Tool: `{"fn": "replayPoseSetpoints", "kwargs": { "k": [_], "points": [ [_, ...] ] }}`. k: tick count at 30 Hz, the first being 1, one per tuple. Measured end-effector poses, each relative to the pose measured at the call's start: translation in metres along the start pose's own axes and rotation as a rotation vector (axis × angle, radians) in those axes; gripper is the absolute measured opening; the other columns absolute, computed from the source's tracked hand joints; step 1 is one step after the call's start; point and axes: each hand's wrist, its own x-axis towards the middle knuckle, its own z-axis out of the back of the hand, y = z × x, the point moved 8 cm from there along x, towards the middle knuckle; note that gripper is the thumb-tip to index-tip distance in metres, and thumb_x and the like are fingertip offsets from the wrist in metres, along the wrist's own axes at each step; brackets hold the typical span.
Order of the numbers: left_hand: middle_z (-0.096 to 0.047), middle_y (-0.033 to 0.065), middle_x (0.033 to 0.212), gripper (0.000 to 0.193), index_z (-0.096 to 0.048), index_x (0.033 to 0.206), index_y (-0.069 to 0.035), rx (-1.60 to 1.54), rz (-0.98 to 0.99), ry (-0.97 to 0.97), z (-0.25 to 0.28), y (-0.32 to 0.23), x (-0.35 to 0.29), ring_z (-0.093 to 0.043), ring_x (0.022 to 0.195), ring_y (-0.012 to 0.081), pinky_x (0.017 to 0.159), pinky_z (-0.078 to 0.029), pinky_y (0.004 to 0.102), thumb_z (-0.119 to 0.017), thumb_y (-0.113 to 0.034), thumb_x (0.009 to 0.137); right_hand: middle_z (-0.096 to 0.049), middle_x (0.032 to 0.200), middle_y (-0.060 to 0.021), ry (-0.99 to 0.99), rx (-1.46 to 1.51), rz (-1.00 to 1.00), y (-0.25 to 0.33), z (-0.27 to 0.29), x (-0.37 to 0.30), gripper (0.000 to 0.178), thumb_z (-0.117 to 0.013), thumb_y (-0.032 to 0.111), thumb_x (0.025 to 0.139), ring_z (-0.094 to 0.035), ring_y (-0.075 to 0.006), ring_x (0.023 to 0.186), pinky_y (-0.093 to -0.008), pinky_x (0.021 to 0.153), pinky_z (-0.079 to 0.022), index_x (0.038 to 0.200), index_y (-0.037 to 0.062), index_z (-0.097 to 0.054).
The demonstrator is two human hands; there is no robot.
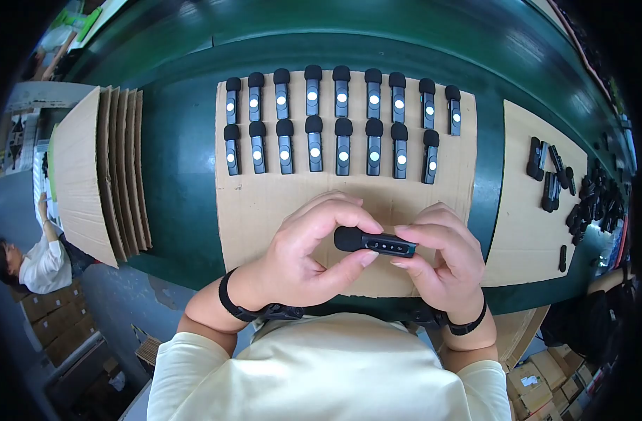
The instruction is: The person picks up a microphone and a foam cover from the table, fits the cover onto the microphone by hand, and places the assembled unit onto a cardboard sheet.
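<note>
Between both hands I hold a small black wireless clip microphone point(389, 245) with a round foam windscreen point(347, 238) on its left end. My left hand point(310, 245) is closed, thumb and index finger pinching it near the foam. My right hand point(443, 252) pinches the other end between thumb and fingertips. Small icons show on the side facing up. Beyond my hands, two rows of similar microphones point(342, 147) lie on a cardboard sheet point(251, 210), foam ends pointing away from me, each with a white round spot on its body.
Stacked cardboard sheets point(82, 175) stand at the left of the green table point(177, 203). On the right, another cardboard sheet point(524, 231) bears several loose microphones point(536, 158), beside a heap of black pieces point(598, 203). A person in white point(46, 263) is at far left; cardboard boxes point(545, 375) sit lower right.
</note>
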Motion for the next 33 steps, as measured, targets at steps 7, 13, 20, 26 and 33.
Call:
{"fn": "replayPoseSetpoints", "kwargs": {
  "k": [7, 13, 20, 26, 33],
  "points": [
    [-0.063, 0.0094, 0.096, 0.03, -0.056, 0.108, 0.0, 0.006, -0.006, 0.011, -0.001, -0.002, 0.0, -0.059, 0.088, 0.0207, 0.1, -0.039, 0.049, -0.066, 0.002, 0.079, -0.062, 0.084, -0.0107, 0.005, 0.003, -0.009, 0.0, 0.001, 0.0, 0.038, -0.08, 0.003, 0.068, -0.058, -0.0248, 0.073, -0.0324, 0.065, -0.046, 0.103, -0.0001, -0.065],
    [-0.063, 0.0101, 0.097, 0.031, -0.056, 0.108, 0.0, 0.012, -0.005, 0.022, 0.0, -0.002, 0.0, -0.059, 0.091, 0.022, 0.1, -0.039, 0.049, -0.067, 0.0, 0.078, -0.062, 0.085, -0.0109, 0.009, 0.015, -0.002, 0.001, 0.002, 0.0, 0.036, -0.08, 0.006, 0.07, -0.059, -0.0248, 0.074, -0.0322, 0.065, -0.046, 0.103, -0.0005, -0.065],
    [-0.062, 0.012, 0.097, 0.027, -0.056, 0.106, 0.001, -0.064, 0.043, -0.069, 0.009, -0.002, -0.002, -0.058, 0.095, 0.0242, 0.101, -0.039, 0.0488, -0.065, -0.007, 0.083, -0.061, 0.084, -0.0105, -0.003, 0.025, 0.008, -0.001, 0.004, -0.001, 0.033, -0.078, 0.014, 0.075, -0.057, -0.0232, 0.073, -0.0314, 0.065, -0.045, 0.101, -0.0017, -0.065],
    [-0.061, 0.0118, 0.095, 0.02, -0.057, 0.104, 0.002, -0.097, 0.047, -0.067, 0.01, -0.001, -0.003, -0.057, 0.093, 0.0232, 0.101, -0.04, 0.0488, -0.061, -0.008, 0.088, -0.059, 0.083, -0.0093, -0.008, 0.074, -0.036, -0.005, 0.003, -0.004, 0.033, -0.075, 0.023, 0.082, -0.055, -0.0203, 0.073, -0.0304, 0.065, -0.042, 0.1, -0.0032, -0.064],
    [-0.061, 0.0097, 0.092, 0.016, -0.058, 0.103, -0.001, -0.072, -0.027, -0.06, 0.011, -0.002, -0.002, -0.057, 0.085, 0.0206, 0.099, -0.041, 0.0498, -0.062, -0.011, 0.091, -0.063, 0.084, -0.01, -0.003, 0.089, -0.032, -0.002, 0.005, 0.0, 0.033, -0.078, 0.006, 0.073, -0.058, -0.0209, 0.072, -0.0304, 0.065, -0.047, 0.103, -0.001, -0.066]
  ]
}}
